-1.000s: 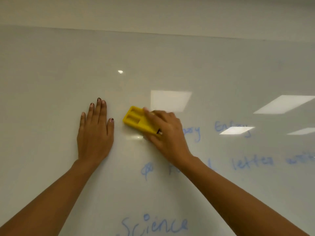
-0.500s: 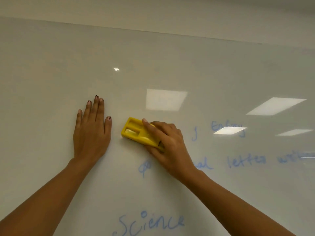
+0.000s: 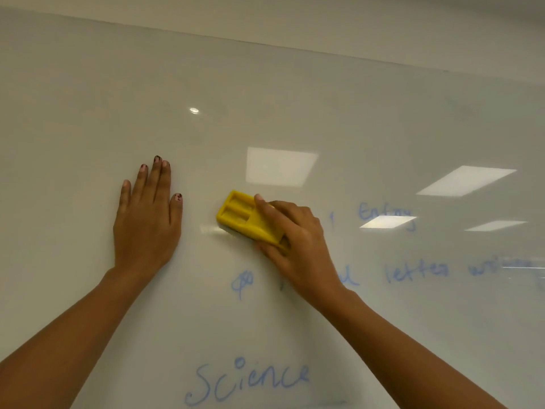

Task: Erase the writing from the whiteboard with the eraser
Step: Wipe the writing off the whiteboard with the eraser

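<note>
A yellow eraser (image 3: 240,216) is pressed flat against the whiteboard (image 3: 295,107), and my right hand (image 3: 298,240) grips its right end. My left hand (image 3: 146,219) lies flat on the board to the left of the eraser, fingers together, holding nothing. Faint blue writing (image 3: 386,215) sits to the right of my right hand. A second blue line (image 3: 417,273) runs below it, partly hidden by my right wrist. The word "Science" (image 3: 250,379) is written low in the middle.
The board's top edge (image 3: 295,50) runs across the upper view with wall above it. Ceiling lights reflect as bright patches (image 3: 280,169) on the glossy surface. The upper and left parts of the board carry no writing.
My right hand has slid the eraser down and a little to the right. The blue letters just right of it, visible a second ago, are wiped away. My left hand stays put.
</note>
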